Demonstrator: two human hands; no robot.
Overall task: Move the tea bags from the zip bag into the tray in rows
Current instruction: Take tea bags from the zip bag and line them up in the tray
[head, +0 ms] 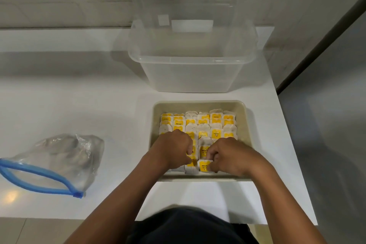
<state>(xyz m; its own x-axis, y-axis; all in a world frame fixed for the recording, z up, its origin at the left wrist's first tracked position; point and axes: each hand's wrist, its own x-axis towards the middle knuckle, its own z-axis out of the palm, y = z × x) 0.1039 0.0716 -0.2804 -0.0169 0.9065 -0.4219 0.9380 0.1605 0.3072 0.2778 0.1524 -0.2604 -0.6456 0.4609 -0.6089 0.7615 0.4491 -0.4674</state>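
White bench (99,105), glossy, set against a pale tiled wall; a grey panel runs down past its right edge.

Tray (200,105): beige, square, close to the bench's near edge and toward its right side. Tea bags (198,125) fill it in rows, white sachets with yellow tags, some printed RELAX. The far rows are in plain sight; my hands cover much of the near ones.

My left hand (174,150) lies knuckles-up over the near-left part of the tray, fingers curled down into the rows. What they grasp, if anything, I cannot tell; the back of the hand hides it.

My right hand (231,156) is over the near-right part, thumb and fingertips pinching one tea bag (204,166) by its yellow tag, at the nearest row.

Zip bag (57,162): clear with a blue closure, mouth open, lying crumpled toward the bench's left edge, well apart from the tray. It looks limp; contents not discernible.

Clear plastic tub (192,73): just beyond the tray's far side, toward the wall, with a clear lid (188,0) standing behind it.
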